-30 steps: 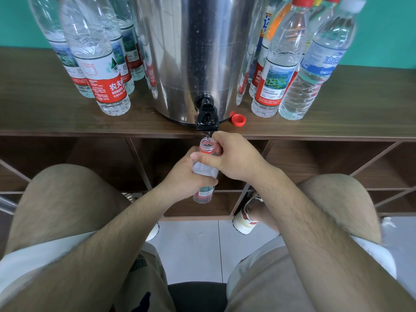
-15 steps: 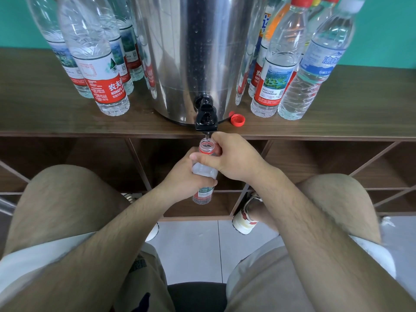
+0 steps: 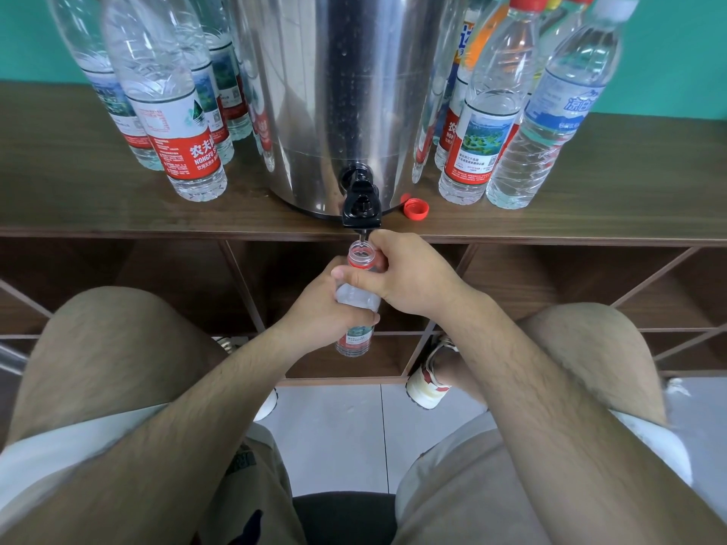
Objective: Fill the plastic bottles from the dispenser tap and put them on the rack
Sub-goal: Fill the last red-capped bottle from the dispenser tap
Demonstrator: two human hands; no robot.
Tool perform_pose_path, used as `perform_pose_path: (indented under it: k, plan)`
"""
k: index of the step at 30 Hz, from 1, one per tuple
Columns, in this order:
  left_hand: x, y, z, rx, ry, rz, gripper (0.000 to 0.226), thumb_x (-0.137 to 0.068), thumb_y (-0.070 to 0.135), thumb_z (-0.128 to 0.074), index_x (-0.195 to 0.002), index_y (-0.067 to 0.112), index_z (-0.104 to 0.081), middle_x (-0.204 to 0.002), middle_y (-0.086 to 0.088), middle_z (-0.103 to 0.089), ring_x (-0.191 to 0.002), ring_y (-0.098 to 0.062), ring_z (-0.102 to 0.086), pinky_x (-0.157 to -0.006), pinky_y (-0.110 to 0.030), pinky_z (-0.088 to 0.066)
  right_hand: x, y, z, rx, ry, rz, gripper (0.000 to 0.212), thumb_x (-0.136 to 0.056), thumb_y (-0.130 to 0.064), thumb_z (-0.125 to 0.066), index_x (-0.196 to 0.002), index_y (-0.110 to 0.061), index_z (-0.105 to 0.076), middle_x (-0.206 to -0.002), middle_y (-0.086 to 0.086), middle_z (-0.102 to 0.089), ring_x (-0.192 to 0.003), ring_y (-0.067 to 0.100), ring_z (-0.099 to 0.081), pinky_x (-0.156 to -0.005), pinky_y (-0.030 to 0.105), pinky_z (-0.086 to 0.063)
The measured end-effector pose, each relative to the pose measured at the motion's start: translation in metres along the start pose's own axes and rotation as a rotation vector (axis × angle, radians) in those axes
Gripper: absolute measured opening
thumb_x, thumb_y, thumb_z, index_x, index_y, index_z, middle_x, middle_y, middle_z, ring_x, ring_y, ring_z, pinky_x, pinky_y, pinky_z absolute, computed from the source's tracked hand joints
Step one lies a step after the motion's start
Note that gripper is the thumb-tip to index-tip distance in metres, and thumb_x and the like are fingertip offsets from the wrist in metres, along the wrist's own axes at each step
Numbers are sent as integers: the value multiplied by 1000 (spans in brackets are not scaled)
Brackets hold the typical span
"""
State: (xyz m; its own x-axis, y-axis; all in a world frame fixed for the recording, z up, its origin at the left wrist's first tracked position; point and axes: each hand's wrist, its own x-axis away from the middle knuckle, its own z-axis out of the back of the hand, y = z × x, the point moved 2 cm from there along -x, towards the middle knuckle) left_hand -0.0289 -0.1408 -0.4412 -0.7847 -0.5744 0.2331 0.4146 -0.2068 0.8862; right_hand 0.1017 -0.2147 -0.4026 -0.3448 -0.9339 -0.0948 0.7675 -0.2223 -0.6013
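The left hand [image 3: 322, 308] wraps around the body of a small plastic water bottle [image 3: 355, 343], and the right hand [image 3: 413, 277] clasps its shoulder and neck. The uncapped bottle is upright, below the front edge of the wooden rack top [image 3: 590, 218], with its mouth directly under the black tap [image 3: 362, 208]. A loose red cap [image 3: 416, 209] lies near that edge, just right of the steel dispenser [image 3: 346, 92]. Labelled water bottles stand left [image 3: 173, 112] and right [image 3: 488, 123] of it.
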Motion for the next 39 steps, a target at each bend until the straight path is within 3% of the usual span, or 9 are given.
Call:
perform_pose_path:
  k: [8, 25, 34, 39]
  plan:
    - [0, -2, 0, 6, 9, 0, 69, -80, 10, -86, -137, 23, -49, -121, 1, -65, -115, -17, -63, -106, -43, -53, 0, -1, 0, -12, -2, -4, 53, -87, -65, -72, -84, -14, -58, -72, -1, -58, -65, 19, -54, -63, 43, -47]
    - [-1, -3, 0, -3, -5, -16, 65, -81, 7, -84, -137, 17, -52, -125, -4, -65, -122, -22, -62, -109, -51, -51, 0, 1, -2, 10, -5, -10, 51, -87, -68, -70, -85, -19, -58, -73, -3, -59, -65, 16, -56, -60, 38, -47]
    - [-4, -7, -1, -16, 9, -20, 68, -81, 10, -85, -138, 21, -50, -125, -1, -64, -120, -20, -61, -108, -45, -51, 0, 0, -1, 4, -12, -9, 49, -88, -64, -72, -86, -16, -59, -74, -1, -60, -67, 20, -56, -63, 44, -49]
    - [-7, -10, -2, -27, 17, -21, 68, -80, 12, -86, -137, 23, -49, -123, 2, -64, -115, -15, -61, -101, -36, -52, 0, 0, -2, 4, -9, -6, 52, -86, -69, -69, -86, -17, -59, -73, -1, -60, -65, 18, -56, -61, 40, -47]
